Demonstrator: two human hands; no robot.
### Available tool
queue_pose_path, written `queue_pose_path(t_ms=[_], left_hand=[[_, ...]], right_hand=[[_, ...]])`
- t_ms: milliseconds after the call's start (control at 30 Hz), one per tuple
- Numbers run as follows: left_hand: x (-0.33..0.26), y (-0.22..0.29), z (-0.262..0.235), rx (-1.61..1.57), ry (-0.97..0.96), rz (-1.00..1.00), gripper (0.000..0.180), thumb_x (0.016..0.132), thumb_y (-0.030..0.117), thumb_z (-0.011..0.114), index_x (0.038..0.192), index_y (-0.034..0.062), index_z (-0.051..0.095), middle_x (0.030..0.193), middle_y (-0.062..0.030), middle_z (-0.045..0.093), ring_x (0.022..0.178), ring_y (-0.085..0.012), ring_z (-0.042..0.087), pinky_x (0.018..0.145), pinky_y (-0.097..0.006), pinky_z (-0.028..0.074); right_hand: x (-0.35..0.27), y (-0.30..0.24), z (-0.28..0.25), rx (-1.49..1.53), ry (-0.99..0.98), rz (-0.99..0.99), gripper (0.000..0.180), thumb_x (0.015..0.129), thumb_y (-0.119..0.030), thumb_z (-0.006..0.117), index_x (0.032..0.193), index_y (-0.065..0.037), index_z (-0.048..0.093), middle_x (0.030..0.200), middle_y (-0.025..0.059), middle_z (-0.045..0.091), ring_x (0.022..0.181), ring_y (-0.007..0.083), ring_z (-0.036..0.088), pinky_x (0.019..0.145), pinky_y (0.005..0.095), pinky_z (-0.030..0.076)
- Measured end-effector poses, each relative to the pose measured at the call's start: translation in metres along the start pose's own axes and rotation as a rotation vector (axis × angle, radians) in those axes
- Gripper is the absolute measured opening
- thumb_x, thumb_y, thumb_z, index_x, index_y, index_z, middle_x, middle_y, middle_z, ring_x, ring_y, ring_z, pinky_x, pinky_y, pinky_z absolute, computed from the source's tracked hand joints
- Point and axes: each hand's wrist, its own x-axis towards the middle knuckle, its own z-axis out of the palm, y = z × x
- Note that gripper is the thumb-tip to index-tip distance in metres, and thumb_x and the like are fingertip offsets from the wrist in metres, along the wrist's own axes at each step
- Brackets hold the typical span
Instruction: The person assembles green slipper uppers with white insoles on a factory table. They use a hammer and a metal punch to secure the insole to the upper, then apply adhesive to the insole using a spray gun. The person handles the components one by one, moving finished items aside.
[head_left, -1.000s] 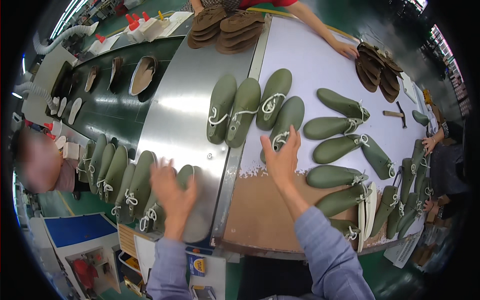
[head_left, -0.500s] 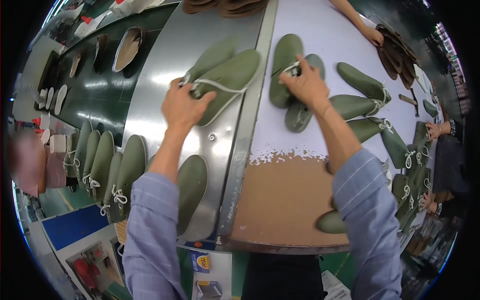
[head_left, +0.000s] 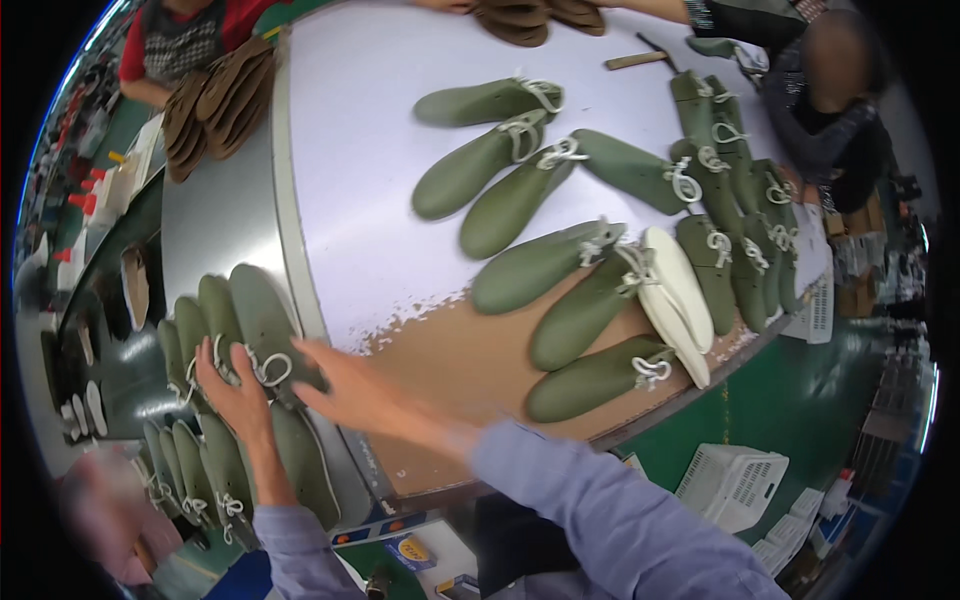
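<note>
Several olive-green shoe uppers with white laces (head_left: 262,330) lie side by side on the grey metal strip (head_left: 215,225) at the lower left. My left hand (head_left: 235,385) lies on their laced ends, fingers curled over them. Just to the right, my right hand (head_left: 350,392) is blurred, fingers spread and pointing left toward the same shoes, with nothing in it. More green uppers (head_left: 540,265) lie scattered on the white and brown worn table (head_left: 360,180).
Two white soles (head_left: 678,295) lean on green uppers near the table's right edge. Brown soles (head_left: 215,100) are stacked at the back left by a person in red (head_left: 175,35). Another person (head_left: 830,100) works at the back right. A hammer (head_left: 635,60) lies there. A white crate (head_left: 735,482) stands on the green floor.
Both hands came back from the far green uppers toward me. The left hand set its shoes down at the near left of the metal strip; the right hand now holds nothing.
</note>
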Motion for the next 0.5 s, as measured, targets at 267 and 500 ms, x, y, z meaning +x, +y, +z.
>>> queue_pose_path(t_ms=[267,500], left_hand=[[-0.209,0.276,0.031,-0.455,-0.938,0.421,0.083,0.083,0.040,0.082,0.151,0.0084,0.047,0.161,-0.0266,0.034,0.150,-0.0475,0.029,0.119,-0.067,0.026],[-0.217,0.341,0.116,-0.278,-0.941,0.772,0.082,0.074,0.034,0.084,0.148,0.0142,0.053,0.160,-0.0058,0.042,0.156,-0.0451,0.017,0.118,-0.076,0.015]], right_hand=[[-0.295,0.029,-0.236,-0.818,1.079,0.292,0.040,0.099,-0.017,0.064,0.133,0.003,0.059,0.126,0.0261,0.063,0.120,0.0430,0.060,0.105,0.0485,0.046],[-0.274,-0.007,-0.250,-0.266,0.437,0.490,0.041,0.102,-0.025,0.062,0.135,-0.002,0.063,0.134,0.0276,0.065,0.125,0.0415,0.063,0.107,0.0454,0.047]])
